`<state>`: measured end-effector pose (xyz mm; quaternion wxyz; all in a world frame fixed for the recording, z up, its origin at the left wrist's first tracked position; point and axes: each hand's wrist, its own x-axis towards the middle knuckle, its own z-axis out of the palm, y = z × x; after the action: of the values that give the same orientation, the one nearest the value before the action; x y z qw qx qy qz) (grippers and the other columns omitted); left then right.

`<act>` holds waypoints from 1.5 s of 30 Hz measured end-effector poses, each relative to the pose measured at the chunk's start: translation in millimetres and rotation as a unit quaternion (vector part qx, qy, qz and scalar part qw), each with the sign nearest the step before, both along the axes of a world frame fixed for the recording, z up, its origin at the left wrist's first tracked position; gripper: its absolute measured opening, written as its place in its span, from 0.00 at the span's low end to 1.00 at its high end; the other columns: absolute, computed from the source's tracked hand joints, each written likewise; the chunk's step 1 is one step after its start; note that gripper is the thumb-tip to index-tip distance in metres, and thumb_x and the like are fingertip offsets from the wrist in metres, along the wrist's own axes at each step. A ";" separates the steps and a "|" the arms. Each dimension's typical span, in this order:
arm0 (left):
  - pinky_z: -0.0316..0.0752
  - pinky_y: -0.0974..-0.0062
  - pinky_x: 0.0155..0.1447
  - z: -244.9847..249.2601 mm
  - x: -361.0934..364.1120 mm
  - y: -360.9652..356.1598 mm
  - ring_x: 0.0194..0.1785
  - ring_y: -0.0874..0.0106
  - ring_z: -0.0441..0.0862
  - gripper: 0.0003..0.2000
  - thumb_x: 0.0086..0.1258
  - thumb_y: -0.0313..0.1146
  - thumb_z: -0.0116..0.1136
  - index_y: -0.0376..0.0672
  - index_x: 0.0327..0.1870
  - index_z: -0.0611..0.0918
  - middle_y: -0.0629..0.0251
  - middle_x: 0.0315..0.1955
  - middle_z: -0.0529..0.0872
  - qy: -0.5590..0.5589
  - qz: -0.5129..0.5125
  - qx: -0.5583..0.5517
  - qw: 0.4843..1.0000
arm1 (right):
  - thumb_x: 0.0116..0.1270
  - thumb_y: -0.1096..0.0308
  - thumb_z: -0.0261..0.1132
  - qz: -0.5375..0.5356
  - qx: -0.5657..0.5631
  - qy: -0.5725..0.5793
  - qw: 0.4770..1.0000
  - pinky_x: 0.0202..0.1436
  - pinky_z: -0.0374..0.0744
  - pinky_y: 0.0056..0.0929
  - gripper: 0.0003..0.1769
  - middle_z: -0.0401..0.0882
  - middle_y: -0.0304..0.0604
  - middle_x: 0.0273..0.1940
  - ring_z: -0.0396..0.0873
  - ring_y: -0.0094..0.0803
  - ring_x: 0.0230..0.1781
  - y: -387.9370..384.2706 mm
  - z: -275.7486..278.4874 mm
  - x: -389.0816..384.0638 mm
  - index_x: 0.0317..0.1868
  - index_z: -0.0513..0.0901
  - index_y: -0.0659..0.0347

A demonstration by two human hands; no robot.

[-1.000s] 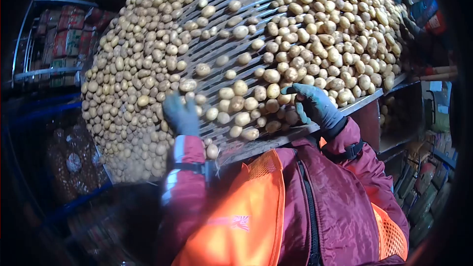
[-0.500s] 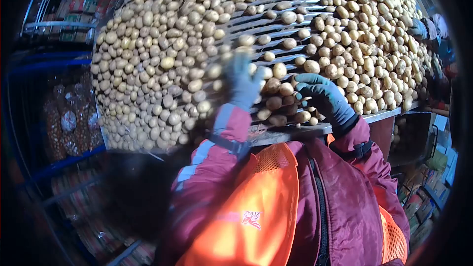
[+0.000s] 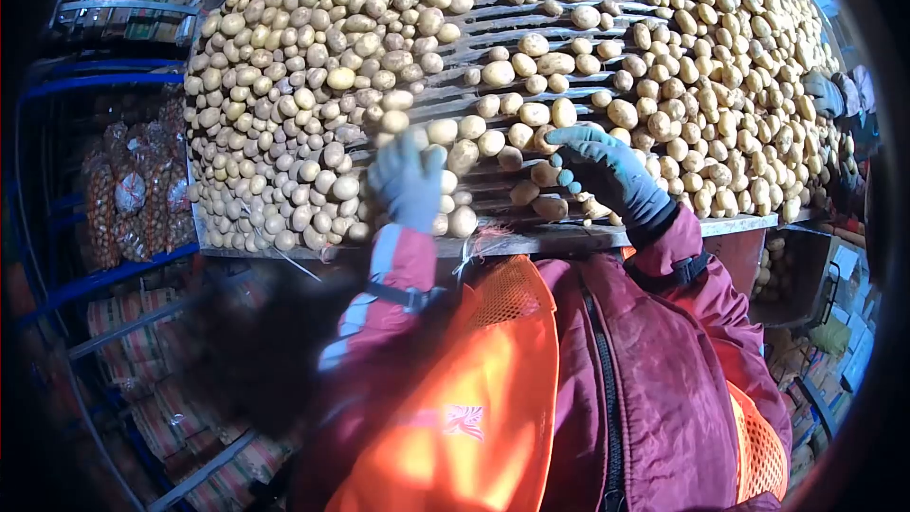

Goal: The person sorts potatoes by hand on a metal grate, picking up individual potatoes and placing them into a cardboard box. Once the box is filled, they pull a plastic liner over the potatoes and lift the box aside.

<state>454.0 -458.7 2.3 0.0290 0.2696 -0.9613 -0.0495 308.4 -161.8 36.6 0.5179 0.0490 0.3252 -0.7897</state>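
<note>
My left hand [image 3: 408,180], in a grey-blue glove and smeared by motion, lies over the near edge of the left potato heap with its thumb apart from the fingers. Pale potatoes [image 3: 464,157] sit right beside it. My right hand [image 3: 616,171], in a teal glove, is bent with fingers apart over the slatted table [image 3: 493,186]. Its upper finger touches a potato [image 3: 547,139], and the lower fingertips are beside a brownish potato [image 3: 545,174]. I see no potato lifted in either hand.
Dense potatoes cover the left [image 3: 256,104] and right [image 3: 730,85] of the table. A metal edge [image 3: 730,226] runs along my side. Net bags [image 3: 128,194] stand in a blue rack at left. Another person's gloved hand [image 3: 823,95] is at far right.
My left hand has moved left, from the slats to the left heap. More potatoes now lie across the middle slats. My right hand has stayed nearly in place.
</note>
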 end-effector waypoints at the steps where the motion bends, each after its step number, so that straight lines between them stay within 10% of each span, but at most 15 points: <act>1: 0.58 0.41 0.75 -17.3 -13.6 18.7 0.74 0.45 0.69 0.31 0.74 0.58 0.56 0.48 0.71 0.75 0.40 0.71 0.71 0.056 -0.009 0.057 0.997 | 0.74 0.69 0.64 -0.006 -0.005 0.001 1.000 0.38 0.83 0.27 0.15 0.85 0.41 0.40 0.83 0.30 0.33 1.9 -1.3 0.6 0.56 0.84 0.65; 8: 0.70 0.53 0.71 -5.2 -59.7 72.2 0.71 0.53 0.75 0.24 0.74 0.44 0.63 0.42 0.67 0.80 0.47 0.67 0.78 0.146 -0.190 0.222 0.945 | 0.74 0.71 0.62 -0.045 0.094 0.021 0.994 0.44 0.85 0.29 0.14 0.86 0.41 0.42 0.85 0.30 0.39 27.9 0.3 4.3 0.56 0.85 0.61; 16: 0.65 0.56 0.76 -28.4 -76.6 -56.4 0.73 0.46 0.69 0.31 0.71 0.45 0.66 0.40 0.71 0.75 0.39 0.71 0.69 0.197 0.047 0.125 0.971 | 0.75 0.66 0.61 -0.027 0.142 0.243 0.959 0.47 0.86 0.29 0.18 0.81 0.39 0.48 0.81 0.27 0.41 30.5 1.5 20.8 0.60 0.82 0.64; 18: 0.64 0.54 0.77 -31.3 -72.1 -16.1 0.75 0.44 0.66 0.33 0.71 0.46 0.66 0.40 0.73 0.73 0.37 0.73 0.66 0.076 -0.037 -0.063 0.994 | 0.75 0.69 0.60 -0.031 0.105 0.175 0.978 0.47 0.85 0.27 0.17 0.81 0.37 0.47 0.81 0.26 0.42 29.9 -9.4 19.5 0.60 0.82 0.64; 20: 0.64 0.55 0.77 -27.4 -69.2 20.4 0.76 0.43 0.65 0.33 0.70 0.45 0.68 0.40 0.73 0.74 0.36 0.74 0.65 0.148 -0.185 0.126 0.963 | 0.75 0.72 0.60 -0.036 0.065 0.106 0.992 0.47 0.85 0.25 0.16 0.80 0.35 0.46 0.80 0.24 0.42 25.5 -8.2 19.8 0.60 0.82 0.63; 28: 0.75 0.60 0.68 1.8 -56.7 15.1 0.60 0.54 0.82 0.18 0.74 0.35 0.63 0.34 0.59 0.83 0.49 0.56 0.85 0.187 -0.143 0.237 0.942 | 0.76 0.69 0.62 -0.051 0.085 0.073 0.992 0.46 0.84 0.23 0.14 0.82 0.34 0.46 0.81 0.22 0.42 19.6 -2.2 20.1 0.58 0.82 0.62; 45: 0.78 0.58 0.59 -45.1 -86.9 47.2 0.52 0.51 0.84 0.15 0.75 0.39 0.61 0.39 0.55 0.86 0.48 0.50 0.87 0.121 -0.230 0.319 0.911 | 0.76 0.60 0.62 -0.093 0.116 0.004 0.989 0.35 0.80 0.26 0.18 0.76 0.39 0.37 0.81 0.30 0.33 13.2 -1.0 26.9 0.52 0.82 0.68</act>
<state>367.1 -411.5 -42.8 0.0450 0.0275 -0.9189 -0.3911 335.3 -148.6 35.6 0.4317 0.1362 0.4107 -0.7914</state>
